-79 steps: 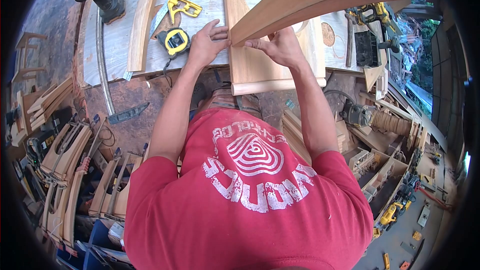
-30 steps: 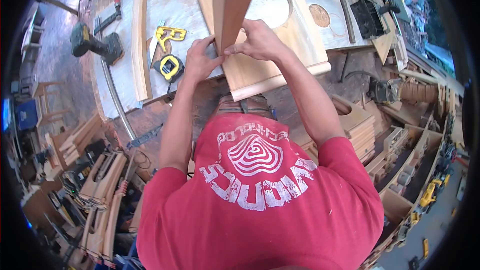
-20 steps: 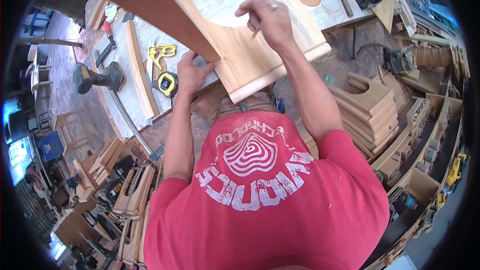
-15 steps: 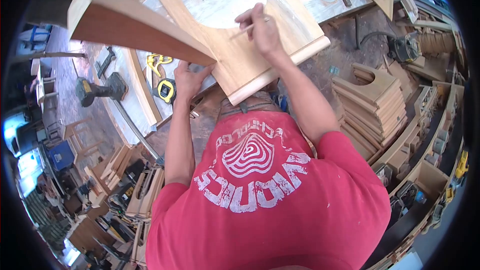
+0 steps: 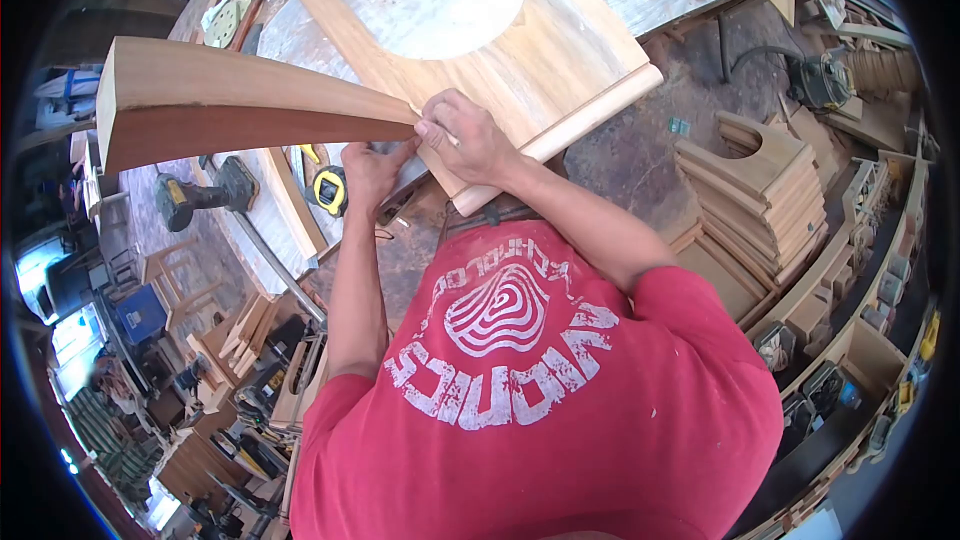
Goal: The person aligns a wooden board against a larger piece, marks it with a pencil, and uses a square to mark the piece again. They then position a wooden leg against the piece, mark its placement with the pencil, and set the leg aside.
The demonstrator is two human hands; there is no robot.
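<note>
Right hand moved to curved timber end, pinching pencil, apparently marking; left hand, grip unclear, should steady it.

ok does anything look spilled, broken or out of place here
Nothing looks spilled or broken. At most, the wooden panel stands out a little: its rounded edge juts past the front of the workbench, so that side has no bench under it.

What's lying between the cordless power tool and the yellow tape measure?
Mainly a long wooden strip, running lengthwise through the gap, as the head view shows.
</note>
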